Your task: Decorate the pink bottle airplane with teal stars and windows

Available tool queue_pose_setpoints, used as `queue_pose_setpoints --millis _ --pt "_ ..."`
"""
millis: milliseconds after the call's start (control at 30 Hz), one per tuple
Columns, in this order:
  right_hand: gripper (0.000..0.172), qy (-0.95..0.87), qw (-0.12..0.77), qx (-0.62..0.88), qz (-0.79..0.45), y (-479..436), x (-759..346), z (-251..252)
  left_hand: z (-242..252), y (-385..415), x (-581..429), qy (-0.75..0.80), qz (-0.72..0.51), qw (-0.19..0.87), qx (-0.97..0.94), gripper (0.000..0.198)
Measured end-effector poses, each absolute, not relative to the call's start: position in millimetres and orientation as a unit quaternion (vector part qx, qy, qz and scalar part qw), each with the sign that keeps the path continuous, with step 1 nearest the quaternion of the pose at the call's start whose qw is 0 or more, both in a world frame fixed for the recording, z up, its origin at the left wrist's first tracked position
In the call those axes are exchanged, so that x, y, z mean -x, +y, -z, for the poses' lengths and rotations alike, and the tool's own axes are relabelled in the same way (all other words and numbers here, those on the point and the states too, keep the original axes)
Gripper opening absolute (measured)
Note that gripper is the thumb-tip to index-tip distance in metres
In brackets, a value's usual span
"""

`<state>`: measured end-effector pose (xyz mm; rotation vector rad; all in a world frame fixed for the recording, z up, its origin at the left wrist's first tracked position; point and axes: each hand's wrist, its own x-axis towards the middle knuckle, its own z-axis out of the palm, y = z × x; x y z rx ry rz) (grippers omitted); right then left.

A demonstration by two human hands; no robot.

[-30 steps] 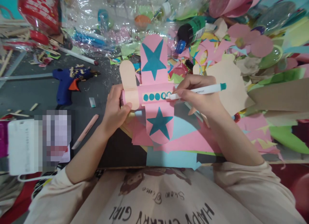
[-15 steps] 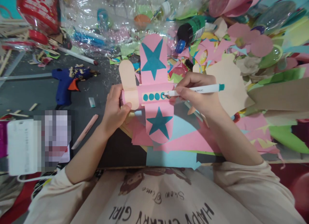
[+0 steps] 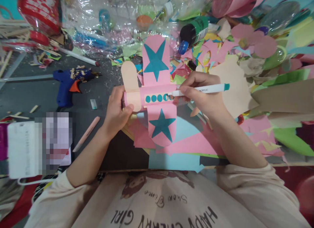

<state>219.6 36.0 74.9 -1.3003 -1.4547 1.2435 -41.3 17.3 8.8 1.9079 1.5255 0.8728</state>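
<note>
A pink paper airplane lies crosswise before me, with a teal star on each wing and a cream tail piece at its left end. My left hand is closed around that tail end, thumb on the cream paper. Between the wings runs a pale strip bearing a row of several teal dots. In my right hand is a white acrylic marker with a teal end, gripped between thumb and fingers. Its tip touches a partly filled dot near the strip's right end.
On the left lie a blue glue gun, a pink pen, and a white box. Plastic wrap, a dark green bottle and a red-labelled jar stand at the back. Coloured paper scraps cover the right.
The marker has shifted slightly, its tip still on the same dot, which now has more teal in it. My left hand and the airplane have stayed in place.
</note>
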Motion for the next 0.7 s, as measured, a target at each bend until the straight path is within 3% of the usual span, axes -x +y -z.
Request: queue_pose_setpoints --millis 400,600,700 --pt "0.021 -0.599 0.373 0.517 -0.484 35.1 -220.8 -80.6 -7.9 16.8 43.1 0.565 -0.322 0.279 -0.707 0.047" --pt "0.018 -0.551 0.441 0.473 -0.528 38.3 -219.0 -80.4 -6.2 17.7 41.7 0.569 -0.325 0.271 -0.705 0.045" --pt "0.019 -0.555 0.433 0.472 -0.531 38.0 -218.7 -79.5 -5.8 17.9 41.5 0.568 -0.327 0.271 -0.705 0.045"
